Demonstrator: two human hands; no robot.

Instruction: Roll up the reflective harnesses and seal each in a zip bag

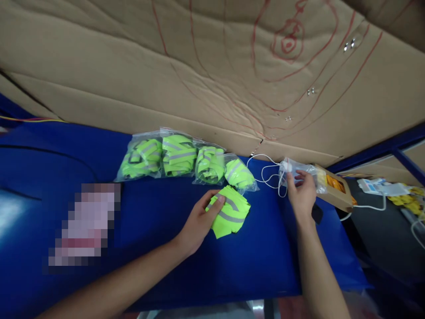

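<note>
My left hand (204, 217) is closed on a folded neon-yellow reflective strap (232, 215) with grey stripes, the thumb pressed on top. It is held above the blue table surface (259, 257). Off to the right, my right hand (303, 192) reaches over a pile of clear plastic bags (303, 170). Its thumb and fingers are curved but apart at the bags; whether they touch the plastic I cannot tell. Behind the left hand, several clear bags of similar neon straps (179, 155) stand in a row.
A cardboard wall (116, 66) with red drawn lines rises behind the table. White cable (265, 170) loops beside the bags. An open cardboard box (335, 190) with orange contents sits at the right. A pixelated rectangle (86, 221) covers something on the left.
</note>
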